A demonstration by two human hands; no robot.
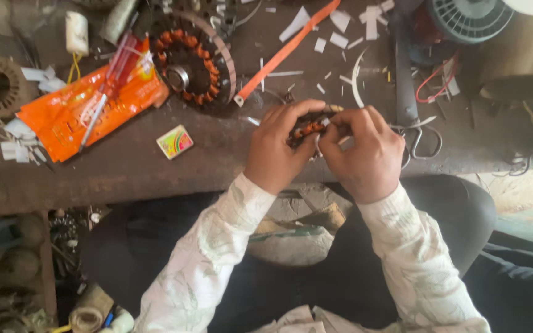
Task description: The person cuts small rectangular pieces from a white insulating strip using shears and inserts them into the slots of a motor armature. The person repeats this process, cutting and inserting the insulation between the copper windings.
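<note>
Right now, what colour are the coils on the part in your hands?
Orange copper-coloured windings on the small stator, seen in the head view.

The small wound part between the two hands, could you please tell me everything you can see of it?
The small wound part is mostly hidden. What shows is a dark, seemingly metal body with orange-copper wire coils, much like the larger wound stator lying further back on the workbench. It sits at the bench's near edge. The left hand cups it from one side, the right hand from the other, fingertips meeting over it. Its full shape cannot be told.
</note>
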